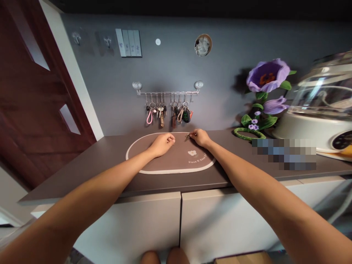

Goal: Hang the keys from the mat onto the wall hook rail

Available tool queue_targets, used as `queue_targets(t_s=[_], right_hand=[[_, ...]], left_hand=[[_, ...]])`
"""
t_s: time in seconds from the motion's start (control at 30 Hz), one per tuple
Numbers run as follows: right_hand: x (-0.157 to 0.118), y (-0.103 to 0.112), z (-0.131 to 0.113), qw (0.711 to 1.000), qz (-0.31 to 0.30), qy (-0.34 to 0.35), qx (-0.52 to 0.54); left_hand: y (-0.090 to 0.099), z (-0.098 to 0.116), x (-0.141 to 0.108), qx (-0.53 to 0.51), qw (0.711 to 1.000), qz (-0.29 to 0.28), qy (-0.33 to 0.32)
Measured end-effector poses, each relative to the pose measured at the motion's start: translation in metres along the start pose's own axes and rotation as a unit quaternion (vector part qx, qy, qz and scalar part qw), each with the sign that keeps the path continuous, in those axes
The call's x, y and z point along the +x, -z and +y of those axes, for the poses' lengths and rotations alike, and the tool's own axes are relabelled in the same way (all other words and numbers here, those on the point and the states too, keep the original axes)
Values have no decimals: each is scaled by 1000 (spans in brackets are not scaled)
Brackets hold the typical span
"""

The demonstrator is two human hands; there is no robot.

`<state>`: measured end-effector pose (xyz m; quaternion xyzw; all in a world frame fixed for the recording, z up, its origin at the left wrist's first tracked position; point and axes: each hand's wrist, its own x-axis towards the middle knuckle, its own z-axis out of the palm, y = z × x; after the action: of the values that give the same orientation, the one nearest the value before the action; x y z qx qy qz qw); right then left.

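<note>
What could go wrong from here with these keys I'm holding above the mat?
The small metal keys sit only at your right hand's fingertips, so they might slip onto the brown oval mat. The bunches on the clear wall-mounted rail hang close together, so one could snag another. A hard tug there might loosen the clear round left mount.

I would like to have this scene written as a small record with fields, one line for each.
right hand: holds small metal key
left hand: over mat, fingers curled, contents unclear
mat: brown, pale rim, on counter
wall rail: several key bunches hanging
right side: purple flowers
</note>
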<state>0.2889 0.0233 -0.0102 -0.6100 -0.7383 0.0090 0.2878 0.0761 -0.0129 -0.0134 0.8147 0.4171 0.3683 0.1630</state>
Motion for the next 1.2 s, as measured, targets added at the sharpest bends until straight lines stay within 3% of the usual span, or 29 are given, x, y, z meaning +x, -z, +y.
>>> queue_targets(t_s=[0.27, 0.57, 0.8, 1.0, 1.2], right_hand=[[-1, 1, -1, 999, 2, 9, 37], [-3, 1, -5, 983, 18, 23, 182], [-7, 6, -14, 934, 6, 5, 358], [-11, 10, -19, 894, 24, -36, 446], [-8, 9, -13, 859, 25, -34, 511]], left_hand=[[1, 1, 0, -9, 1000, -2, 19], [2, 1, 0, -22, 1000, -3, 19], [2, 0, 0, -28, 1000, -3, 9], [1, 0, 0, -33, 999, -1, 3], [0, -3, 1, -44, 999, 1, -1]])
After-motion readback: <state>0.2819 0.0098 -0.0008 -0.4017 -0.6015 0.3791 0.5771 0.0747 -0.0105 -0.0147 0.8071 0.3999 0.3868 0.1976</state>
